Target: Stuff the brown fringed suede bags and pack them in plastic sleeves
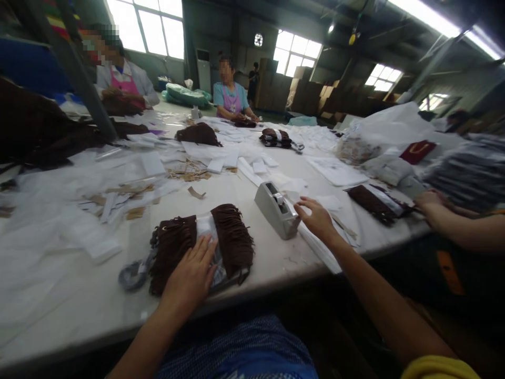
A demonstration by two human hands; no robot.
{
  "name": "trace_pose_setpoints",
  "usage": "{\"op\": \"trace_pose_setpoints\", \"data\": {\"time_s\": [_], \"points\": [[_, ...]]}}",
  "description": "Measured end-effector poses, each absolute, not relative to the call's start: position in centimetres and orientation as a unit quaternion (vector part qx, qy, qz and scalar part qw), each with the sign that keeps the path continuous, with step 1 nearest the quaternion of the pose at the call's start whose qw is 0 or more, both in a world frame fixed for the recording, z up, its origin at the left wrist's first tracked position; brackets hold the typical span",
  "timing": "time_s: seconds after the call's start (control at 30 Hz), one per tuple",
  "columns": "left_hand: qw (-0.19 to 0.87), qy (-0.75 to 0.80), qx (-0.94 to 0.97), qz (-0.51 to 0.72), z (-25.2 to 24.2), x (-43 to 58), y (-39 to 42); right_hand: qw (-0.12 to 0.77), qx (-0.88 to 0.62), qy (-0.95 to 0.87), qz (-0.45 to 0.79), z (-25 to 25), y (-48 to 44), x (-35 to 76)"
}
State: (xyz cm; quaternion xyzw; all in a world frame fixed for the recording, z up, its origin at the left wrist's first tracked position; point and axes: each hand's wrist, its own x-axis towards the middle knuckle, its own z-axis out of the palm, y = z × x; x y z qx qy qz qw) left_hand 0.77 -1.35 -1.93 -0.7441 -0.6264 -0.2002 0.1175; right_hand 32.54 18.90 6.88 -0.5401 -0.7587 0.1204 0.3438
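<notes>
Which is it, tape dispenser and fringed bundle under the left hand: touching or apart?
Apart: the head view shows bare white tabletop between the tape dispenser and the fringed bundle.

The fringed bag (pixel 235 234) is dark brown; its band (pixel 205 225) is translucent white. The tape dispenser (pixel 272 213) is light grey; the tabletop (pixel 272 271) is off-white; the paper strips (pixel 136 212) are tan. The lap garment (pixel 236 345) is blue with a fine check pattern; the sleeve (pixel 437 367) is yellow. The right-hand pile (pixel 469 173) shows dark and light grey stripes.
</notes>
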Motion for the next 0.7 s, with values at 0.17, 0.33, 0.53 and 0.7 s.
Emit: {"op": "trace_pose_setpoints", "data": {"time_s": [0.17,0.33,0.53,0.7], "points": [[0.13,-0.617,-0.752,-0.193,-2.0,0.5,-1.3,0.342,-0.549,-0.609,0.459,5.3,19.4,33.6],[0.116,-0.633,-0.748,-0.163,-1.4,0.7,-1.4,0.4,-0.521,-0.539,0.527,6.6,18.4,32.5],[0.101,-0.634,-0.75,-0.161,-1.4,0.7,-1.5,0.469,-0.518,-0.488,0.523,7.7,15.1,33.9],[0.1,-0.628,-0.752,-0.173,-1.6,0.6,-1.5,0.438,-0.545,-0.411,0.585,4.6,13.8,35.2]]}}
